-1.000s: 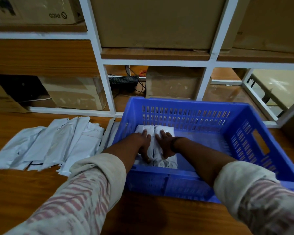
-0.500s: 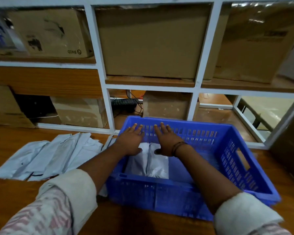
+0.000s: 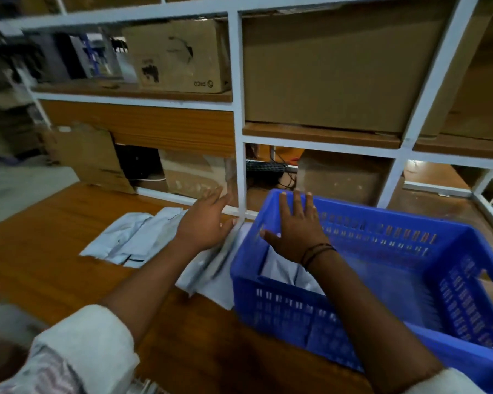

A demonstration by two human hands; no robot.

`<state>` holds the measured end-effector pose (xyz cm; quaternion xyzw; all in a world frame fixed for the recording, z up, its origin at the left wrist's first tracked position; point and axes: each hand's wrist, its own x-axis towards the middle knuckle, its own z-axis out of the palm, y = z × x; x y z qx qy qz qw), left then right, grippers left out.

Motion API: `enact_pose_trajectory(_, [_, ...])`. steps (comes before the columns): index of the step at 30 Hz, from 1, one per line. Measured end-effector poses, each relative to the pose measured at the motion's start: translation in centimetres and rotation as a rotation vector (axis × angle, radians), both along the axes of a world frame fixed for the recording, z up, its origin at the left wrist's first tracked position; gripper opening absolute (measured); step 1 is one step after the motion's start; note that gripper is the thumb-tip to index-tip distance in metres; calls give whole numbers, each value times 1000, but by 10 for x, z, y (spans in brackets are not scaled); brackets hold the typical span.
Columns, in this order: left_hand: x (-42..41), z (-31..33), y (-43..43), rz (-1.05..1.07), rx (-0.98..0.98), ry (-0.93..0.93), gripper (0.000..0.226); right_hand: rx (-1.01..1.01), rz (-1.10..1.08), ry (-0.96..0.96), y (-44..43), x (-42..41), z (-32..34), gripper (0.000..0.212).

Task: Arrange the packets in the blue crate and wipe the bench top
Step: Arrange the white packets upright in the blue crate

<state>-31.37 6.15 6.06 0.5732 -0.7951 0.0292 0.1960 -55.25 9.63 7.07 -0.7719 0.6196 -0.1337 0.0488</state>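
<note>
Both hands are empty with fingers straight: the left hand [image 3: 204,223] reaches over the loose packets [image 3: 125,240] on the bench [image 3: 40,251] beside the blue crate [image 3: 296,314], likely for the next one, while the right hand [image 3: 295,233] hovers above the packets in the crate [image 3: 279,268].

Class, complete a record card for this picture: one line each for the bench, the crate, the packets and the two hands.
Bench: wooden
Blue crate: on the bench, right side
Packets in crate: white, at its left end
Loose packets: spread on the bench, left of the crate
Left hand: open, over the loose packets
Right hand: open, above the crate's left end
</note>
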Motion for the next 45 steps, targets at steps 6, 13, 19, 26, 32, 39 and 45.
enact_pose_trajectory(6, [100, -31, -22, 112, 59, 78, 69, -1, -30, 65, -10, 75, -1, 96])
enact_pose_trajectory(13, [233, -61, -58, 100, 87, 177, 70, 38, -136, 136, -32, 191, -16, 94])
enact_pose_trajectory(19, [311, -87, -93, 240, 253, 192, 83, 165, -109, 124, -56, 282, -48, 91])
enact_pose_trajectory(26, [350, -126, -117, 218, 467, 305, 107, 289, -76, 128, -86, 352, -93, 78])
enact_pose_trajectory(32, [348, -143, -121, 264, 506, 191, 96, 295, -187, 135, -101, 376, -120, 92])
enact_pose_trajectory(39, [342, -144, -118, 272, 454, 180, 83, 218, -203, 181, -89, 376, -140, 96])
enact_pose_trajectory(45, [339, -119, -125, 325, 303, 263, 74, 201, -201, 161, -94, 372, -133, 96])
